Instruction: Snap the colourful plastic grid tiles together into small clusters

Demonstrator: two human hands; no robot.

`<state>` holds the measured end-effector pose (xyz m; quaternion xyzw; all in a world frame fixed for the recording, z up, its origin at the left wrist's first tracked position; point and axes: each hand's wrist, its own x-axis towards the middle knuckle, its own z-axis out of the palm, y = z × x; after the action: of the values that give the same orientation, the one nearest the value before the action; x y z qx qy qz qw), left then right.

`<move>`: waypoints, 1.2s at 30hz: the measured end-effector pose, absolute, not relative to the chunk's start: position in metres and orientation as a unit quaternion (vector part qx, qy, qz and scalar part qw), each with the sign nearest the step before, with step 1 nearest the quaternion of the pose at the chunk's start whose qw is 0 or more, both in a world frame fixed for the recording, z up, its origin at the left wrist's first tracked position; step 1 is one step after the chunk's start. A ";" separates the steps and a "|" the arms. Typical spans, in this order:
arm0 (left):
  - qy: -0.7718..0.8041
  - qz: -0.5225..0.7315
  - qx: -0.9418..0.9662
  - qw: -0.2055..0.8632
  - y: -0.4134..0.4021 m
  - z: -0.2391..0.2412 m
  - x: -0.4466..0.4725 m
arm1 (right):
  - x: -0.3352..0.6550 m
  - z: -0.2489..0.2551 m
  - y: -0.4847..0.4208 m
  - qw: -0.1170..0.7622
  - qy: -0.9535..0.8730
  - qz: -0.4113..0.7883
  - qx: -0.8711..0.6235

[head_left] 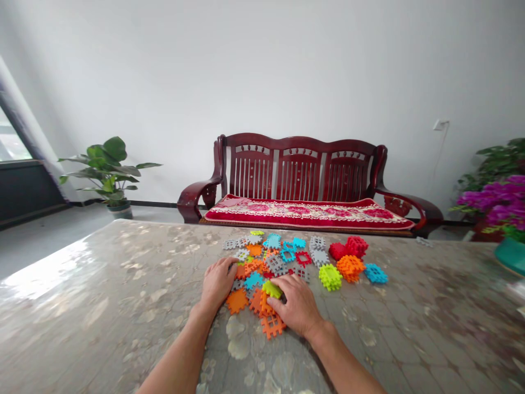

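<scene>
Many flat, notched interlocking tiles in a loose pile [254,280] lie on the table in orange, grey, blue, red and lime. My left hand [218,283] rests at the pile's left edge, fingers apart and touching tiles, with none seen in its grasp. A lime green tile [272,289] sits between the thumb and fingers of my right hand [298,304], above orange tiles at the near side of the pile. Part of that tile is hidden by the fingers. Below it lies an orange window tile [273,326], and a plain orange tile [237,301] is between my hands.
To the right stand sorted stacks: lime tiles [330,277], orange tiles [350,268], blue tiles [375,273], red tiles [356,247] and grey tiles [319,256]. A wooden bench [297,164] is beyond the table [135,306]. Purple flowers [496,202] in a teal pot are far right.
</scene>
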<state>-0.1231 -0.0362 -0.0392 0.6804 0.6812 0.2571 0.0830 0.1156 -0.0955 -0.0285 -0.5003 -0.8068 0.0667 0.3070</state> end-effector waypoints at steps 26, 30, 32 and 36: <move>0.685 0.261 0.676 0.078 -0.037 -0.038 -0.122 | 0.148 -0.043 -0.086 0.368 -0.766 0.016 -0.527; 0.686 0.263 0.674 0.078 -0.037 -0.038 -0.122 | 0.147 -0.043 -0.081 0.337 -0.770 0.028 -0.541; 0.685 0.265 0.674 0.079 -0.037 -0.038 -0.122 | 0.147 -0.043 -0.078 0.325 -0.773 0.028 -0.544; 0.685 0.260 0.676 0.080 -0.037 -0.038 -0.122 | 0.147 -0.040 -0.074 0.305 -0.793 0.009 -0.527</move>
<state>-0.1220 -0.0368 -0.0381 0.6756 0.6854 0.2598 0.0799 0.1466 -0.0742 -0.0403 -0.5268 -0.7933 0.0093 0.3050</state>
